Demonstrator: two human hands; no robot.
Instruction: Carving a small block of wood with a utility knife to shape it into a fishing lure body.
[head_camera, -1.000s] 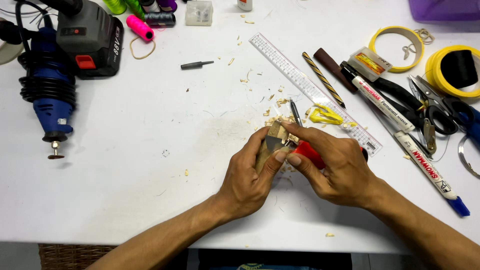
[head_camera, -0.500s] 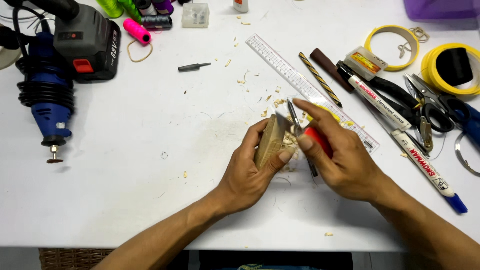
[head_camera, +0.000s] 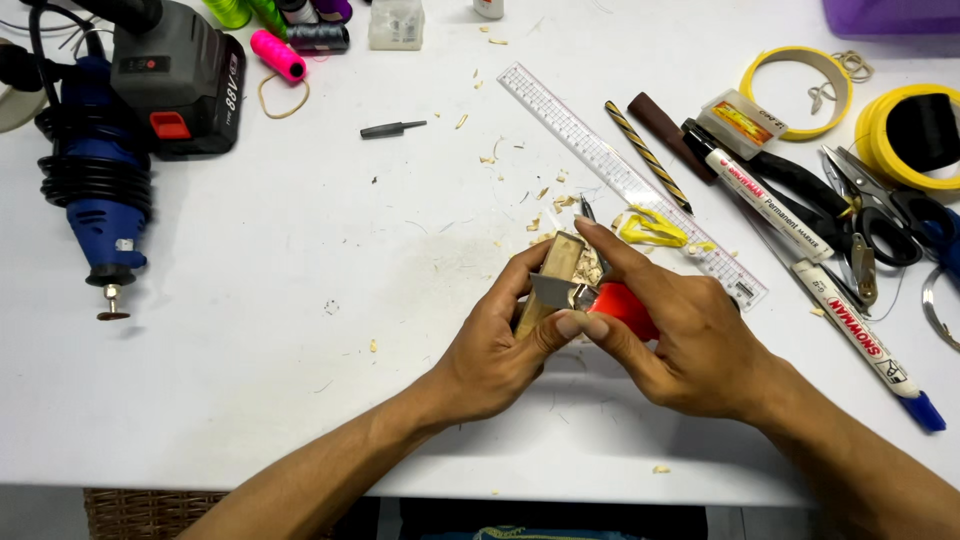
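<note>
— Looking over the shoulder, what are the hands busy with?

— The left hand (head_camera: 500, 345) is wrapped around a small pale wooden block (head_camera: 553, 275), fingers curled behind it and the thumb pressed against its near side. The block sits tilted, lifted just off the white tabletop (head_camera: 300, 350), near the middle of the table's front half.

— And the other one?

— The right hand (head_camera: 690, 345) is clenched on a red-handled cutter knife (head_camera: 620, 303). Its grey metal blade lies against the block's face, right by the left thumb, and the forefinger stretches forward along the top. Whether the edge is biting into the wood I can't quite tell; the fingers crowd it.

— Anything about them?

— Pale wood shavings (head_camera: 545, 200) are scattered on the table just beyond the block. A clear plastic ruler (head_camera: 600, 155) runs diagonally behind the hands, with a yellow rubber band (head_camera: 655, 230) lying on it close to the right forefinger. Beside the ruler lies a black-and-gold twisted drill bit (head_camera: 647, 155), and further right a white permanent marker (head_camera: 770, 205) and black-handled scissors (head_camera: 880, 215).

— And to the left?

— Well apart from the hands, a blue rotary tool (head_camera: 95, 215) lies by a grey and black battery pack (head_camera: 175, 85), and a small dark metal bit (head_camera: 392, 128) lies alone.
</note>
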